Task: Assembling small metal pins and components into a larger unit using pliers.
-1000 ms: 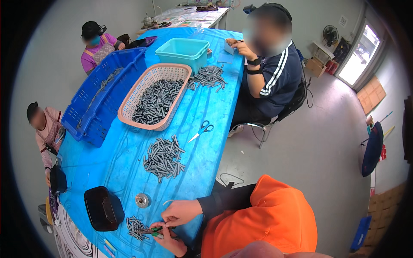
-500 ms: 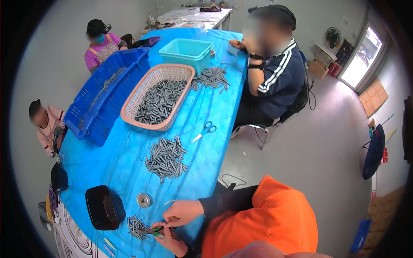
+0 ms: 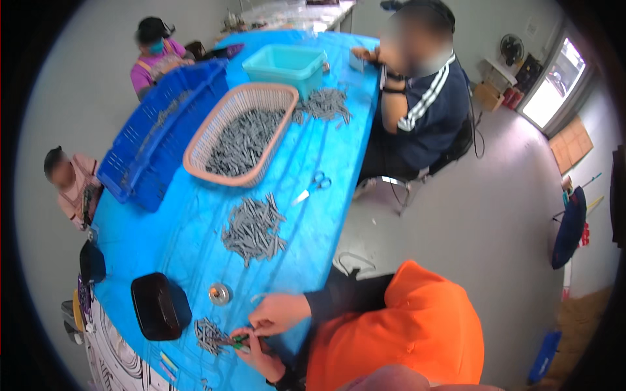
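Observation:
My left hand (image 3: pixel 263 360), the lower one, is closed around a small green-handled tool (image 3: pixel 240 341) that looks like pliers. Its dark tip points over a small pile of short grey tube-like pieces (image 3: pixel 210 336). My right hand (image 3: pixel 280 314) is just above, fingers pinched together close to the left fingertips. What the pinch holds is too small to make out. A thin pale loop (image 3: pixel 257 298) shows beside the right hand. A round metal tin (image 3: pixel 220 294) stands beyond the small pile, near a black bin (image 3: pixel 158 307).
A larger grey pile (image 3: pixel 253 228) and scissors (image 3: pixel 313 187) lie farther up the blue-covered table (image 3: pixel 306 251). Beyond stand a pink basket (image 3: pixel 195 159) of grey pieces, a blue crate (image 3: pixel 140 189) and a turquoise tub (image 3: pixel 280 75). Three people sit around the table.
The view has shifted slightly, so the far table things sit a little higher. Both hands keep nearly the same pose, close together by the small pile.

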A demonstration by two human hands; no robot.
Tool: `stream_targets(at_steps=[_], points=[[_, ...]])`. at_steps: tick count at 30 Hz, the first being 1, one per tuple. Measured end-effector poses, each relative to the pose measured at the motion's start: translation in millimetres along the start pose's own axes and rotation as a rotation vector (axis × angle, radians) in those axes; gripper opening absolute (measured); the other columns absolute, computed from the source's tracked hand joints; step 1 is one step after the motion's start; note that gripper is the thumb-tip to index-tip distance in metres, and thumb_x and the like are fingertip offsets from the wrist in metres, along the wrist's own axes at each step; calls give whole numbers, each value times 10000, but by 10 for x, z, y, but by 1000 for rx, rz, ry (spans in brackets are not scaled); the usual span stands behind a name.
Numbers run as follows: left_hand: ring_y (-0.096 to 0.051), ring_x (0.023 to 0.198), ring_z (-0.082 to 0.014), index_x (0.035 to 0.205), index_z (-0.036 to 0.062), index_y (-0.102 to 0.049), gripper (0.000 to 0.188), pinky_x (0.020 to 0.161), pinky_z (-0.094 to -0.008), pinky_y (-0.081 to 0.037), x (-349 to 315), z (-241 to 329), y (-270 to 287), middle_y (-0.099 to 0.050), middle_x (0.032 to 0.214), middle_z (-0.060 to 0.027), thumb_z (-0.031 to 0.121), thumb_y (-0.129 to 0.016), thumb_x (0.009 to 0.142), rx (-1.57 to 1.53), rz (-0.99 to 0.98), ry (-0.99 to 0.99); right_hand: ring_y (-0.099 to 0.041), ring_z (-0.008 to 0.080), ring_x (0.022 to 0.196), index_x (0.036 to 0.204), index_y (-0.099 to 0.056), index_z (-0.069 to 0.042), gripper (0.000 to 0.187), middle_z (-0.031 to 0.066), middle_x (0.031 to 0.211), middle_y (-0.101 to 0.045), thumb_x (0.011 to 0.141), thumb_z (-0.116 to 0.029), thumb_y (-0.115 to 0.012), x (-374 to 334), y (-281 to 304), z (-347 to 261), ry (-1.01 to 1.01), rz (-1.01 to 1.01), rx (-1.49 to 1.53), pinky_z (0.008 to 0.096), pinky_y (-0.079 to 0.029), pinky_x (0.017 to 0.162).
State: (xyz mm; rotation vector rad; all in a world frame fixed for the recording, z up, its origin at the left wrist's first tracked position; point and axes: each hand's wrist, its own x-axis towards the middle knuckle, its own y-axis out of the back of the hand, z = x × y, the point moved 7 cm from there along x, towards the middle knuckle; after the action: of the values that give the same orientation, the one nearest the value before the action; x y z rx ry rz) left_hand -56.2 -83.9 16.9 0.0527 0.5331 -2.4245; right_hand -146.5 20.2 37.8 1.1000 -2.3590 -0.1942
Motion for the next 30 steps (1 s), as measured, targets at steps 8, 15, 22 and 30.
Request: stream_targets(at_steps=[8, 15, 22, 30], points=[[-508, 850, -66, 1112, 60, -476, 335, 680, -194, -409, -132, 101, 136, -512, 946, -16, -7, -645, 831, 66, 8, 48, -554, 288, 551, 731, -545, -60, 254, 87, 604, -566, 863, -259, -631, -40, -207, -56, -15, -14, 74, 385, -416, 517], [-534, 749, -100, 1109, 61, -466, 313, 621, -263, -472, 388, -399, 547, -534, 901, -43, -30, -625, 856, 68, -61, -49, -570, 241, 563, 762, -542, -63, 248, 60, 611, -564, 883, -266, -617, 14, -91, 31, 25, -50, 53, 353, -437, 533], [-558, 746, -136, 1079, 61, -543, 310, 579, -290, -447, 116, -472, 625, -609, 913, -70, 241, -678, 867, 180, 82, 181, -504, 230, 511, 743, -525, -50, 260, 42, 582, -521, 862, -248, -644, -8, -101, 71, 6, -62, 156, 351, -362, 474], [-555, 774, -113, 1028, 81, -584, 283, 599, -262, -430, 172, -474, 711, -611, 918, -50, 299, -671, 871, 177, -9, 272, -507, 225, 503, 741, -535, -54, 240, 42, 572, -520, 856, -233, -646, -6, -164, 106, 71, -61, 178, 350, -363, 475]])
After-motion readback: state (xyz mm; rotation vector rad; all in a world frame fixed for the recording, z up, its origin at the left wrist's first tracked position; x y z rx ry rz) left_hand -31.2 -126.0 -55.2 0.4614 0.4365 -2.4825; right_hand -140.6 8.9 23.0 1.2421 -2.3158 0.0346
